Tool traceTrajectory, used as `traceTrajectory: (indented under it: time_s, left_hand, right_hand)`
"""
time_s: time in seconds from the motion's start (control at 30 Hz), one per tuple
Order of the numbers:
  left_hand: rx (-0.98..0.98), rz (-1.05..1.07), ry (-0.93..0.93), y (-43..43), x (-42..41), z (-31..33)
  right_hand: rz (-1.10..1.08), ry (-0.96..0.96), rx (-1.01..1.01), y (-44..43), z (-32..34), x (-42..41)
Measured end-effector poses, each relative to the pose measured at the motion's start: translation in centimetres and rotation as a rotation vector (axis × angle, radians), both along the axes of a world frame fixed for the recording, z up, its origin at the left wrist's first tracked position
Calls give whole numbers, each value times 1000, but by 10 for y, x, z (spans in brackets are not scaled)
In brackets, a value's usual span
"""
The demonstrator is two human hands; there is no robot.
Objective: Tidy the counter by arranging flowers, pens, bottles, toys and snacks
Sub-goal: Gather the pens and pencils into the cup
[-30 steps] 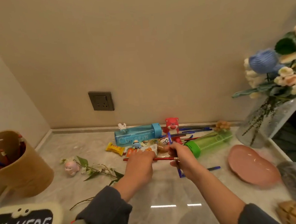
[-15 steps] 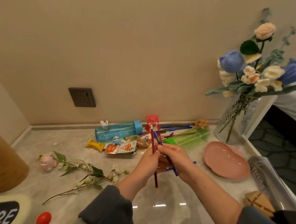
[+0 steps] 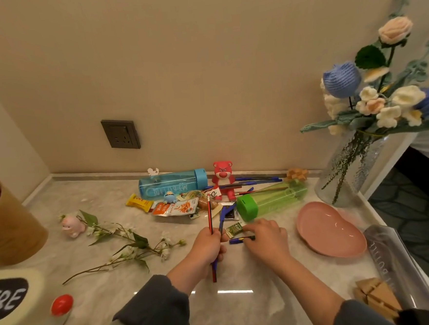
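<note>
1. Blue pen [image 3: 239, 240] is the one to watch. In the head view it lies flat on the counter [image 3: 131, 290] just below the centre of the frame, long axis running left-right. Its left end pokes out from under the right hand [image 3: 265, 237].
2. The right hand's fingers curve down over the pen's right end. Can't tell if they've actually pinched it or are only touching.
3. Left hand [image 3: 209, 249], just left of that pen, is wrapped round a red pencil [image 3: 209, 213] and a second pen [image 3: 222, 219], both standing up.
4. My guess: the right hand is nearer, so it lifts the flat pen, turns it upright and passes it a short way left into the bundle.
5. A small green packet [image 3: 234, 230] sits right against the pen's upper side and could get dragged along.
6. More pens [image 3: 258, 182] lie at the back, centre right.
</note>
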State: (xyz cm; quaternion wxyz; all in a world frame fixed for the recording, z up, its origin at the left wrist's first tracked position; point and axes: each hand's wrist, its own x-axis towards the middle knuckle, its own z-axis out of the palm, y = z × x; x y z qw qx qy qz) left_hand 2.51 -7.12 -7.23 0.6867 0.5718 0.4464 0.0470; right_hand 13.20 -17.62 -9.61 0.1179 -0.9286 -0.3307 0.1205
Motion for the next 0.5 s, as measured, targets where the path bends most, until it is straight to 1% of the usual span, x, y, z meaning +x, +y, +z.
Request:
traceTrajectory:
  time_s: [0.13,0.2,0.23,0.27,0.3,0.43,0.5]
  left_hand:
    - [-36,15,1,-3,-3,1]
    - [-14,-4,19,-4,-4,0]
    - [-6,-12,25,-4,-5,0]
    - [1,-16,23,-4,-5,1]
    - [9,-17,15,-3,-6,2]
    - [54,0,-49,4,-7,7]
    - [113,10,-87,9,-10,12]
  right_hand:
    - [10,-70,45,1,-4,-4]
    - [43,-83,13,1,-6,-5]
    - [66,-77,-3,1,-7,-6]
    - [72,-49,22,2,-8,-6]
    - [46,13,99,4,-9,-7]
    - [-171,383,557,23,15,-16]
    - [-190,536,697,38,32,-25]
